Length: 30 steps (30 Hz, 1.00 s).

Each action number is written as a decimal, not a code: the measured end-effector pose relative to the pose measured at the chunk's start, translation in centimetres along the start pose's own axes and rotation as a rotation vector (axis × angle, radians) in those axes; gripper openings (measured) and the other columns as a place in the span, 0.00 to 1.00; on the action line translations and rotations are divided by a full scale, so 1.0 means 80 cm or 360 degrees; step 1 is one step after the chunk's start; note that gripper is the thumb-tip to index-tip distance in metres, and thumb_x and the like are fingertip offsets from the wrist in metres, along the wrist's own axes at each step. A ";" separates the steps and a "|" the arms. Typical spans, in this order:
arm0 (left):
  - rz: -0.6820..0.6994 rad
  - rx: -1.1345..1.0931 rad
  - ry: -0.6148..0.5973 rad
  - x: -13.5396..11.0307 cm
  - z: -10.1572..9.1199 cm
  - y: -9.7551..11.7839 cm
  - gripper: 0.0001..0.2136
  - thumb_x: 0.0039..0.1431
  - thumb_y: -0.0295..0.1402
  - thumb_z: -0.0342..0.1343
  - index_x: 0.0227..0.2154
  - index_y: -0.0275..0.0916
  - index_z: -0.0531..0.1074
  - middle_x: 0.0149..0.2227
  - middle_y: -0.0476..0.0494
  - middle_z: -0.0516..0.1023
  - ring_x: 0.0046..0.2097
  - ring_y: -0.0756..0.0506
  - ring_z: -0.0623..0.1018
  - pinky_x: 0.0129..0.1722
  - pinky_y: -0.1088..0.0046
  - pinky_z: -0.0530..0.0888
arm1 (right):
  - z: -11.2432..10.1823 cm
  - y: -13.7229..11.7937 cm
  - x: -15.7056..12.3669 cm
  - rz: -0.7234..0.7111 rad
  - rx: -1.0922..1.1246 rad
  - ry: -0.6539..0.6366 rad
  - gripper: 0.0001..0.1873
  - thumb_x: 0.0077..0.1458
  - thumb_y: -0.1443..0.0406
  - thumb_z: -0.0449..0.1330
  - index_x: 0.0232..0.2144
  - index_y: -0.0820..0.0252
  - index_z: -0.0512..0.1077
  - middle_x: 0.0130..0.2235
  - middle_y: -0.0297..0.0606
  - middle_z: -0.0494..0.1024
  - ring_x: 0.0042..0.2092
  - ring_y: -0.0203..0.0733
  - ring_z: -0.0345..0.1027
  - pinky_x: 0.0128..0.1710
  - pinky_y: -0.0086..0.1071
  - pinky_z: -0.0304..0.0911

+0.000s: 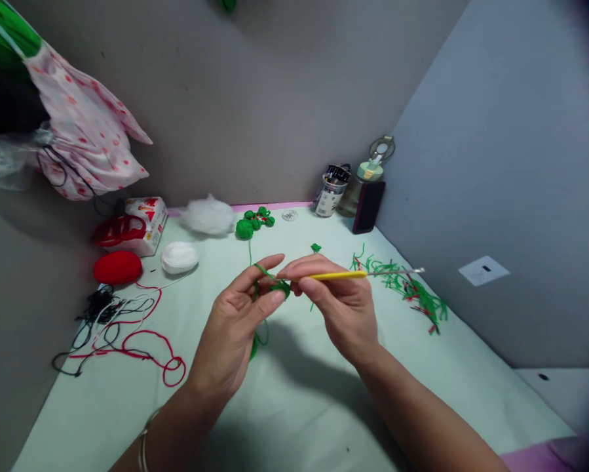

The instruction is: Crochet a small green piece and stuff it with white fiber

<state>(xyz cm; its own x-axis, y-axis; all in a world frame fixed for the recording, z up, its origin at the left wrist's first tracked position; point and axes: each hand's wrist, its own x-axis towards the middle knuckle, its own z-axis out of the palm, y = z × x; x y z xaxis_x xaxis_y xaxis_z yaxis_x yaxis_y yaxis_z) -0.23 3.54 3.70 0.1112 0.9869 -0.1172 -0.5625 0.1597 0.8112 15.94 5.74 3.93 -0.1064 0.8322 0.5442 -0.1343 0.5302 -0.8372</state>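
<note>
Between the thumb and fingers of my left hand (242, 314) is a small green crochet piece (282, 288). Green yarn (263, 269) loops over the raised index finger and trails below the hand. My right hand (341, 295) grips a yellow-handled crochet hook (338, 276), whose free metal end points right. The hook's other end meets the green piece, though the fingers hide the exact contact. Behind the hands, a ball of green yarn (244, 229) lies with a strand running down toward my left hand.
Red yarn (118, 268), white yarn (179, 257) and tangled black cord (100, 305) lie left. White stuffing (208, 216) and small green pieces (262, 217) sit at the back. A pen cup (329, 193), bottle (356, 193) and phone (369, 207) stand back right, near yarn scraps (422, 295).
</note>
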 end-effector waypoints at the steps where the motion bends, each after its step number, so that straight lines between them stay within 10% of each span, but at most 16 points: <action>1: 0.0012 0.0051 -0.0019 -0.001 0.000 -0.002 0.17 0.57 0.31 0.71 0.50 0.49 0.84 0.37 0.51 0.79 0.44 0.50 0.75 0.51 0.77 0.71 | 0.000 0.001 -0.001 0.0034 0.0003 0.0003 0.06 0.67 0.63 0.66 0.42 0.52 0.85 0.39 0.36 0.85 0.38 0.38 0.76 0.38 0.33 0.72; 12: 0.0113 0.0180 0.0028 0.000 -0.006 0.001 0.15 0.58 0.31 0.69 0.48 0.49 0.85 0.36 0.51 0.76 0.42 0.49 0.73 0.46 0.76 0.70 | -0.004 -0.003 -0.001 0.0207 0.0101 0.0037 0.10 0.71 0.61 0.60 0.40 0.55 0.81 0.38 0.35 0.84 0.34 0.36 0.76 0.38 0.32 0.73; 21: 0.0356 0.0373 0.0071 -0.002 -0.009 -0.009 0.15 0.59 0.29 0.70 0.48 0.52 0.85 0.35 0.53 0.77 0.41 0.52 0.75 0.46 0.81 0.72 | -0.002 -0.003 -0.012 -0.0640 -0.0792 -0.0126 0.11 0.72 0.70 0.56 0.50 0.56 0.76 0.41 0.40 0.84 0.39 0.40 0.79 0.39 0.36 0.77; 25: 0.0070 0.0046 0.0023 -0.001 -0.005 -0.006 0.20 0.55 0.33 0.73 0.51 0.50 0.83 0.35 0.52 0.77 0.40 0.52 0.76 0.45 0.81 0.74 | -0.003 0.001 -0.013 -0.1035 -0.1308 -0.0250 0.13 0.67 0.74 0.60 0.49 0.56 0.79 0.43 0.43 0.84 0.44 0.44 0.80 0.42 0.37 0.78; 30: -0.0245 -0.0279 0.0007 0.005 -0.003 0.005 0.17 0.52 0.31 0.74 0.46 0.41 0.85 0.35 0.48 0.79 0.39 0.50 0.78 0.53 0.71 0.77 | -0.005 -0.002 -0.007 -0.0480 -0.0506 0.0018 0.13 0.70 0.70 0.59 0.49 0.52 0.81 0.42 0.38 0.83 0.39 0.39 0.77 0.38 0.35 0.77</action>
<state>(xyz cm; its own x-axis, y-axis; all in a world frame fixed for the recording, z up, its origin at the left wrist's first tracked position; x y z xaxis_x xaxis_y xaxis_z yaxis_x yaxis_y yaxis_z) -0.61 4.01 3.83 0.2030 0.9507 -0.2346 -0.6730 0.3095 0.6718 16.43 5.25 3.72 -0.0978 0.6331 0.7679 0.1524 0.7720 -0.6171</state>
